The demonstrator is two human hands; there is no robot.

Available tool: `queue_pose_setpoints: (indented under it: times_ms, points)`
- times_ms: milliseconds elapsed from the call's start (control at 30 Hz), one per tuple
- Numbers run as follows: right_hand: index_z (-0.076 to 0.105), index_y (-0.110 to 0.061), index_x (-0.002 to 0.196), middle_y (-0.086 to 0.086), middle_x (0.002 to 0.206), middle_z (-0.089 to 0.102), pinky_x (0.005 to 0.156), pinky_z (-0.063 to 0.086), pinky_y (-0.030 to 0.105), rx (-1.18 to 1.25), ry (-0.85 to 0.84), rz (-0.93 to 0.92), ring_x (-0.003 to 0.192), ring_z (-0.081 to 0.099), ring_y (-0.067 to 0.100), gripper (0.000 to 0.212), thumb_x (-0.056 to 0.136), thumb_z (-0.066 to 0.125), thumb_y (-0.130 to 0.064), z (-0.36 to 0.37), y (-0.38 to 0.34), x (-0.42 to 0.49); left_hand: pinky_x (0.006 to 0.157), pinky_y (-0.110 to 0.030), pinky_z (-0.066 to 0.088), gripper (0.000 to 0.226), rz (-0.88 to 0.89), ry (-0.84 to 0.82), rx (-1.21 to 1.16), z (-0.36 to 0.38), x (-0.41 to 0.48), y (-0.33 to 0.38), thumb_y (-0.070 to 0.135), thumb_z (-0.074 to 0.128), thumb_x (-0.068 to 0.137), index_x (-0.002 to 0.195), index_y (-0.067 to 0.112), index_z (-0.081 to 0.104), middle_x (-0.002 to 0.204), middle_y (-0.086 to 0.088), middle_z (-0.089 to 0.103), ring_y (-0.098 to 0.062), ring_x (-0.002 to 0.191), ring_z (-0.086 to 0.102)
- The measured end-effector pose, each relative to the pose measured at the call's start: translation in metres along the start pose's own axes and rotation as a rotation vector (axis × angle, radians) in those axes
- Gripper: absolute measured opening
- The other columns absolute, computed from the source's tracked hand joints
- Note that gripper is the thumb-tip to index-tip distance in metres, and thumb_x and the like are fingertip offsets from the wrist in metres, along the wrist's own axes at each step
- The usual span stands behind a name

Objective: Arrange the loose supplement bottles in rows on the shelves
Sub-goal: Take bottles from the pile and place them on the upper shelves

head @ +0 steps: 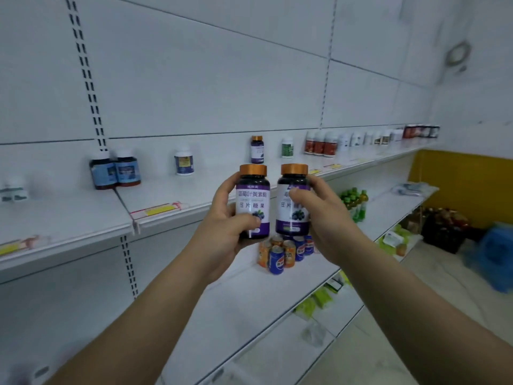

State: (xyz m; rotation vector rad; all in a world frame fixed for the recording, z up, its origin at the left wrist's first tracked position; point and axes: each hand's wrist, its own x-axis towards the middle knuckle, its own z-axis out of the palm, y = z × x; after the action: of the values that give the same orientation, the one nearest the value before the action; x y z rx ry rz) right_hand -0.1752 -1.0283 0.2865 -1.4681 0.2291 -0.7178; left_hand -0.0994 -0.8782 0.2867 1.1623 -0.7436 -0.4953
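My left hand grips a dark bottle with a copper cap and purple blueberry label. My right hand grips a matching bottle beside it. Both bottles are upright, held in the air in front of the top shelf. On that shelf a third matching bottle stands behind them. Two blue-labelled brown bottles stand together at the left, and a white bottle stands alone.
Further right on the top shelf stand a green-labelled bottle, red-labelled bottles and several white ones. The shelf below carries soda cans and green drink bottles. A dark crate and blue bag sit on the floor.
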Motion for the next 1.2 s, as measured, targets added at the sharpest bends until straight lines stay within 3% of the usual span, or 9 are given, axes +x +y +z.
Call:
queue_pose_setpoints:
  times_ms: [133, 267, 500, 667, 767, 867, 967, 1200]
  points:
    - [0.054, -0.028, 0.123, 0.010, 0.110, 0.066, 0.085, 0.053, 0.057, -0.088, 0.057, 0.001, 0.098, 0.067, 0.032, 0.049, 0.076, 0.068, -0.028, -0.043, 0.004, 0.068, 0.069, -0.038, 0.059, 0.070, 0.000, -0.050, -0.005, 0.020, 0.083, -0.022, -0.016, 0.048, 0.084, 0.115, 0.047, 0.046, 0.083, 0.005, 0.072, -0.014, 0.076, 0.070]
    - [0.055, -0.029, 0.121, 0.008, 0.106, 0.067, 0.085, 0.054, 0.055, -0.135, 0.120, -0.011, 0.096, 0.067, 0.031, 0.041, 0.083, 0.067, -0.021, -0.089, 0.006, 0.125, 0.067, -0.032, 0.057, 0.066, -0.013, -0.046, 0.028, 0.052, 0.153, -0.044, -0.010, 0.056, 0.085, 0.117, 0.046, 0.043, 0.085, 0.004, 0.070, -0.010, 0.075, 0.070]
    - [0.050, -0.028, 0.126, 0.005, 0.106, 0.066, 0.086, 0.055, 0.050, -0.153, 0.097, -0.020, 0.095, 0.067, 0.028, 0.044, 0.085, 0.066, -0.020, -0.154, 0.019, 0.220, 0.090, -0.046, 0.053, 0.069, -0.021, 0.024, 0.144, 0.089, 0.241, -0.067, -0.009, 0.060, 0.081, 0.124, 0.040, 0.036, 0.102, -0.004, 0.067, -0.022, 0.095, 0.066]
    - [0.052, -0.029, 0.124, 0.001, 0.110, 0.065, 0.093, 0.051, 0.050, -0.173, -0.058, -0.015, 0.100, 0.065, 0.024, 0.044, 0.083, 0.067, -0.022, -0.186, 0.034, 0.296, 0.082, -0.040, 0.054, 0.067, 0.016, 0.224, 0.190, 0.110, 0.293, -0.078, -0.012, 0.054, 0.082, 0.125, 0.033, 0.029, 0.107, -0.006, 0.059, -0.023, 0.097, 0.062]
    - [0.053, -0.028, 0.122, 0.001, 0.110, 0.064, 0.093, 0.051, 0.048, -0.172, -0.193, -0.008, 0.101, 0.064, 0.022, 0.041, 0.084, 0.067, -0.019, -0.195, 0.039, 0.335, 0.079, -0.036, 0.052, 0.057, 0.030, 0.350, 0.186, 0.121, 0.317, -0.082, -0.008, 0.052, 0.082, 0.128, 0.023, 0.038, 0.106, -0.007, 0.061, -0.021, 0.094, 0.062]
    - [0.052, -0.025, 0.120, 0.002, 0.109, 0.064, 0.091, 0.052, 0.043, -0.155, -0.300, 0.006, 0.098, 0.065, 0.020, 0.039, 0.085, 0.066, -0.015, -0.193, 0.043, 0.369, 0.086, -0.037, 0.052, 0.049, 0.007, 0.449, 0.277, 0.124, 0.338, -0.083, -0.006, 0.056, 0.082, 0.125, 0.016, 0.046, 0.110, -0.009, 0.064, -0.021, 0.096, 0.063]
    - [0.050, -0.023, 0.124, -0.001, 0.108, 0.063, 0.086, 0.050, 0.035, -0.166, -0.394, 0.010, 0.098, 0.063, 0.017, 0.043, 0.085, 0.065, -0.015, -0.180, 0.051, 0.396, 0.091, -0.039, 0.050, 0.058, -0.041, 0.511, 0.379, 0.117, 0.352, -0.083, -0.007, 0.063, 0.080, 0.129, 0.016, 0.043, 0.111, -0.007, 0.063, -0.020, 0.098, 0.063]
    - [0.041, -0.025, 0.135, -0.005, 0.112, 0.055, 0.089, 0.041, 0.033, -0.316, -0.523, 0.000, 0.104, 0.053, 0.016, 0.054, 0.087, 0.066, -0.018, -0.143, 0.079, 0.447, 0.097, -0.044, 0.048, 0.069, -0.171, 0.562, 0.558, 0.087, 0.377, -0.092, -0.002, 0.071, 0.076, 0.132, 0.024, 0.043, 0.112, -0.001, 0.058, -0.022, 0.104, 0.060]
